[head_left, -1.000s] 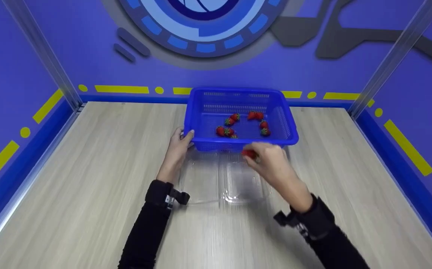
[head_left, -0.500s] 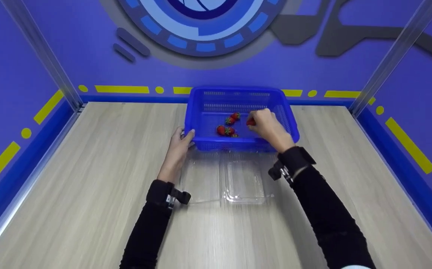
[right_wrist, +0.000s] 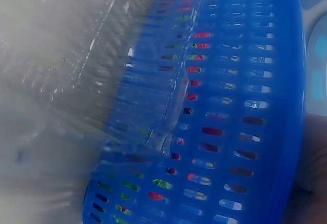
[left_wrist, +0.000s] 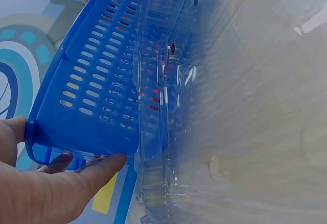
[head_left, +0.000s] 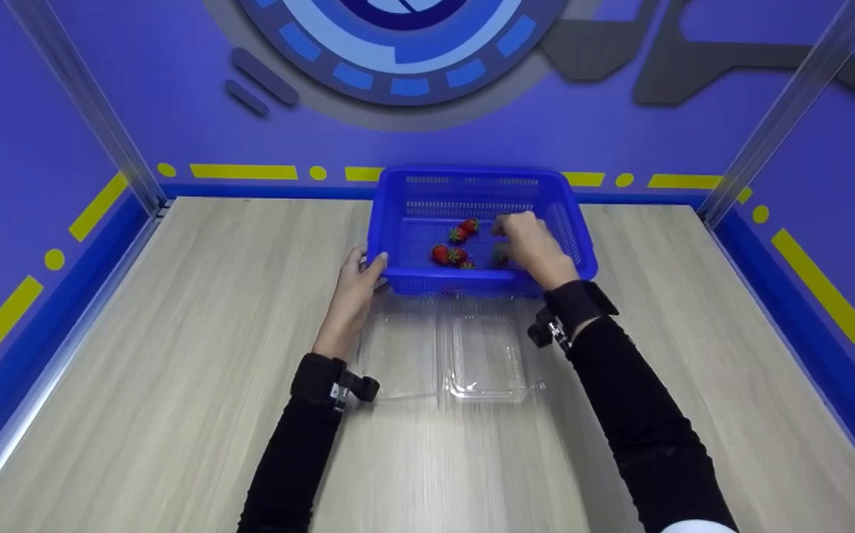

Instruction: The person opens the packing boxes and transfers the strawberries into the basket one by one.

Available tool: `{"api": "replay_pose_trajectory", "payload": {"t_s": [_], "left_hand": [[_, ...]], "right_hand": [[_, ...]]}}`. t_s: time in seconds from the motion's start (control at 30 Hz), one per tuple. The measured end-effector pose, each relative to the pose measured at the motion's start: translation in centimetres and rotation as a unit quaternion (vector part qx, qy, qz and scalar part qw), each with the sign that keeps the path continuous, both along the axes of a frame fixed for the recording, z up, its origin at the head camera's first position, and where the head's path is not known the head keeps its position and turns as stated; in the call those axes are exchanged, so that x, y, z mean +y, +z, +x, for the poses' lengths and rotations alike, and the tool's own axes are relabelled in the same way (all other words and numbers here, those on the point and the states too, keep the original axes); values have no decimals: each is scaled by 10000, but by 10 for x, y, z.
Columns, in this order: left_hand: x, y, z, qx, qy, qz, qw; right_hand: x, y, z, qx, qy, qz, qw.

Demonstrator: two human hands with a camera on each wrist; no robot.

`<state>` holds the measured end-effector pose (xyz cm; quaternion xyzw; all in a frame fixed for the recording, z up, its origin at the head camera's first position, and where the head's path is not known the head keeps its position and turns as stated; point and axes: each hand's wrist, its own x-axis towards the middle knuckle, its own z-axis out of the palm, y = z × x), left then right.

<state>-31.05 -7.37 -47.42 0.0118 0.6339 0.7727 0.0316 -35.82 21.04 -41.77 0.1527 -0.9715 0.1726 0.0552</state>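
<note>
A blue plastic basket (head_left: 483, 281) with slotted walls stands near the back wall, several strawberries (head_left: 440, 255) on its floor. My left hand (head_left: 357, 285) grips its front left corner, as the left wrist view shows too, with the thumb on the near side. Inside the basket, my right hand (head_left: 534, 244) is low on the right side, fingers parted, with no fruit visible between them. A dark, blurred greenish shape (head_left: 501, 255), perhaps a strawberry in shadow, sits just under that hand. The right wrist view shows red and green through the basket wall (right_wrist: 245, 106), and hides the fingertips.
An unfolded clear plastic clamshell box (head_left: 486, 359) lies on the wooden table (head_left: 235, 333) right in front of the basket. Blue-purple panels (head_left: 175, 89) enclose the back and sides.
My right hand has carried a strawberry from above the clear box into the basket's right side, and its fingers have since parted. My left hand has stayed on the basket corner.
</note>
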Motion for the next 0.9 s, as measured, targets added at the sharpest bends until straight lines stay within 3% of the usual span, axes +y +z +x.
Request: {"api": "replay_pose_trajectory", "payload": {"t_s": [0.17, 0.33, 0.63, 0.7, 0.73, 0.8, 0.83, 0.9], "left_hand": [[1, -1, 1, -11, 14, 105, 9999], [2, -2, 1, -115, -7, 72, 9999], [4, 2, -2, -246, -71, 20, 9997], [2, 6, -1, -277, -125, -333, 9990], [0, 11, 1, -216, -138, -709, 9972], [-6, 22, 8, 53, -85, -1619, 9868], [-9, 29, 15, 253, -18, -2143, 9764], [-13, 44, 36, 712, 108, -3190, 9450]], "right_hand": [[1, -1, 7, 101, 172, 78, 9998], [-2, -1, 23, 302, 142, 54, 9994], [-10, 1, 69, 1492, 512, -104, 9874], [-10, -1, 85, 1688, 677, -229, 9831], [-9, -3, 95, 1731, 756, -266, 9816], [-7, -10, 115, 1787, 882, -231, 9797], [-5, -14, 125, 1783, 920, -193, 9795], [-1, -22, 148, 1630, 937, -81, 9821]]}}
